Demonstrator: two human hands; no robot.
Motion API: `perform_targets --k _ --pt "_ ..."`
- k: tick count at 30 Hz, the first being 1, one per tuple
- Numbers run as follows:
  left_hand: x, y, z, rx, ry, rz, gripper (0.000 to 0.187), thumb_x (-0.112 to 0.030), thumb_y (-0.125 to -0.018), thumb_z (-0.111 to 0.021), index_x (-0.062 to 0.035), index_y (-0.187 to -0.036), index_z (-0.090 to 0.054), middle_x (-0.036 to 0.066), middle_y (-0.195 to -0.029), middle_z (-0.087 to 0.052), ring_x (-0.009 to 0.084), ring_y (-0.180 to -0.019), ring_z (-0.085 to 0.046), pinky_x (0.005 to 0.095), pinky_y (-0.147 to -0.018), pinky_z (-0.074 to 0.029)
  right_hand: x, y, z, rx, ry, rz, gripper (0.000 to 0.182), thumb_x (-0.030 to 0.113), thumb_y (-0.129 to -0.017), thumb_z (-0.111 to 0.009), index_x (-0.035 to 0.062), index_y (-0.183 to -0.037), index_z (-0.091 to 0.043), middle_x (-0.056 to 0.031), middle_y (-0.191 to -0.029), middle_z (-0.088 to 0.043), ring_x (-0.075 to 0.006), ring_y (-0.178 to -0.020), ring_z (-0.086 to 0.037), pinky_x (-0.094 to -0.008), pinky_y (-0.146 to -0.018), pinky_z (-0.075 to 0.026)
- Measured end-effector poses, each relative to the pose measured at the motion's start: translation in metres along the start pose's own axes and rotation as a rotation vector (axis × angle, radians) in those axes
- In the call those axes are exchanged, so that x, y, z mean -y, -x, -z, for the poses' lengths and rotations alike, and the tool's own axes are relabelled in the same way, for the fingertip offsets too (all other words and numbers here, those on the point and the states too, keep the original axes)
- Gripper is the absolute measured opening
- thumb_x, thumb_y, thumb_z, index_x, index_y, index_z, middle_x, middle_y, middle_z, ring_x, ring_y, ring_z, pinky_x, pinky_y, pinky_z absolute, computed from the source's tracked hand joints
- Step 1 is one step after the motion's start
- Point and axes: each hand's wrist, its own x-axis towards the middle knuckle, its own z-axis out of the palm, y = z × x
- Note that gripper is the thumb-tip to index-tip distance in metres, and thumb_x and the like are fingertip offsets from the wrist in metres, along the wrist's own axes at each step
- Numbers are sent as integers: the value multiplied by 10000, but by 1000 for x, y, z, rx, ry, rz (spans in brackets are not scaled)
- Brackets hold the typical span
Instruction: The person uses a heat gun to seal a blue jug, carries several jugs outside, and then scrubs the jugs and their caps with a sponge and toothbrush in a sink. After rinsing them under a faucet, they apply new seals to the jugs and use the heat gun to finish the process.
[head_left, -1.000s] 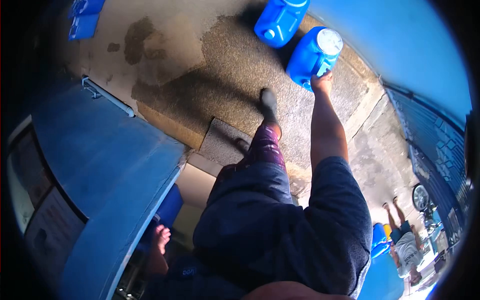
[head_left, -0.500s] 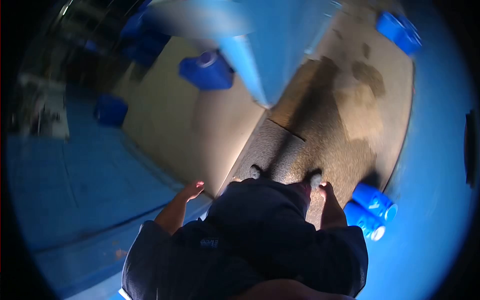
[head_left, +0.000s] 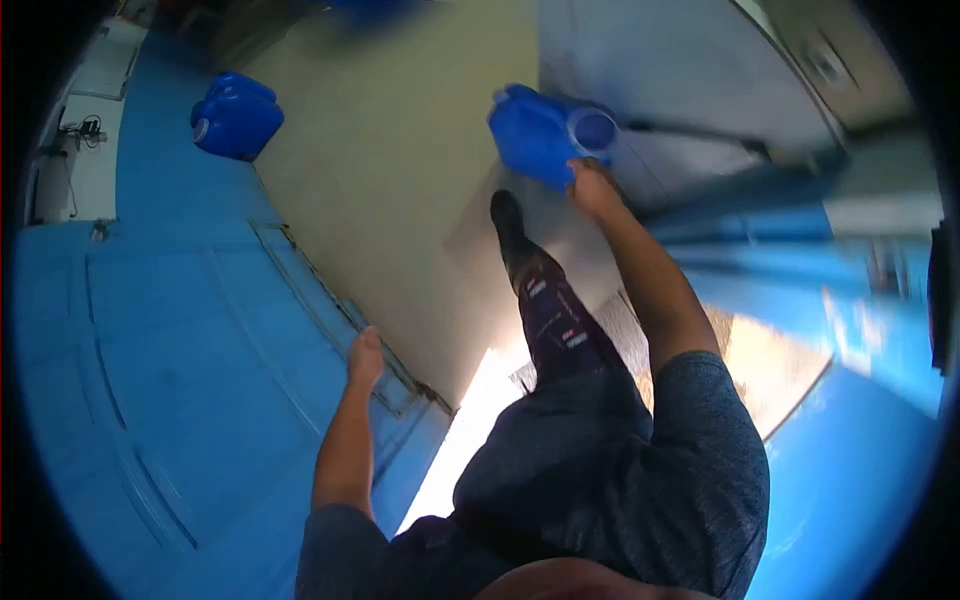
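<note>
My right hand (head_left: 592,187) reaches forward, its loosely bent fingertips overlapping the lower edge of a blue jerry can (head_left: 530,135) in this view. That can has a round cap and is beside a pale, motion-blurred panel; no grip on it shows. Down at my left side, my left hand (head_left: 367,357) hangs in front of the blue panelled wall (head_left: 190,350). Its thumb side faces up and its fingers are mostly hidden. One of my legs, ending in a dark boot (head_left: 508,212), is stretched forward on the floor, just below the can.
More blue jerry cans (head_left: 238,115) stand by the wall at the far left. A white board (head_left: 95,155) with a dark cable is on that wall. A bright doorway strip (head_left: 470,425) crosses the floor beneath me, with the blurred blue door area (head_left: 740,240) on the right.
I have stepped forward through the doorway onto the pale floor, turning left. The right arm has swung forward toward the jerry can, which appears larger. The paired cans at lower right have left view.
</note>
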Motion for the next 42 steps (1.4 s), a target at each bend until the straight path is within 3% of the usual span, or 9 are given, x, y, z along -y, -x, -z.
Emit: perform_targets --k 3,10,15,17,21,25,27,34,42 --pt "-11 -75 87 -69 117 -125 331 -305 -1064 -456 -10 -1009 -594 195 -788 -622 375 -733 -613 453 -716 -485 1 -142 -40 -196 -210 -274 525 237 -865 -681 -4 -1318 -569 -261 -1378 -560 -399 -1268 -545 -461 -1074 -438" --pt "-36 -11 252 479 150 603 308 -348 -1036 -521 -46 -1052 -579 70 -754 -633 170 -638 -592 361 -614 -495 7 -263 -37 548 132 -32 521 312 -880 -662 -21 -1272 -573 -290 -1271 -589 -445 -1222 -560 -526 -1045 -445" --pt "-50 -6 290 632 18 94 259 -252 -993 -569 -15 -1098 -573 68 -759 -661 177 -666 -647 359 -649 -547 123 -378 18 286 -99 -501 344 300 -910 -632 9 -1073 -713 -253 -1273 -614 -424 -1192 -593 -494 -1016 -482" --pt "-81 -41 310 669 329 722 228 -194 -977 -567 -9 -1110 -568 79 -788 -670 194 -664 -649 369 -671 -557 151 -446 49 419 34 -387 322 283 -927 -594 36 -1062 -751 -210 -1255 -657 -422 -1179 -617 -501 -1019 -485" --pt "-126 -189 338 654 473 576 196 -167 -948 -568 -17 -1073 -582 118 -854 -662 201 -678 -649 382 -667 -549 198 -563 149 622 456 -235 342 279 -957 -533 83 -1136 -748 -156 -1242 -696 -368 -1132 -670 -476 -967 -529" --pt "-158 -432 337 379 -274 -536 282 -296 -936 -558 -26 -1013 -583 225 -1006 -637 416 -933 -627 490 -808 -515 167 -652 197 900 411 -211 323 289 -928 -590 151 -1170 -753 -89 -1219 -720 -279 -1042 -717 -499 -831 -581" --pt "-249 -569 353 415 -265 -31 369 -339 -974 -529 -46 -1188 -592 253 -1211 -627 451 -1125 -578 501 -938 -482 160 -688 222 903 338 -90 316 288 -906 -630 158 -1166 -754 -71 -1182 -735 -256 -995 -731 -505 -787 -592" --pt "-791 -814 431 383 -317 -1252 495 -304 -826 -755 -65 -1227 -592 148 -1174 -637 322 -1074 -616 417 -923 -495 147 -808 359 560 855 67 338 349 -812 -727 175 -1100 -760 -56 -1088 -749 -282 -1072 -682 -595 -938 -463" --pt "-1248 -879 375 509 -1048 -2029 986 -387 -533 -930 -268 -1415 -506 156 -1532 -332 417 -1476 -248 698 -1134 -239 -47 -953 644 248 225 129 422 436 -891 -651 85 -1116 -719 -156 -1070 -735 -367 -1033 -692 -485 -871 -554"
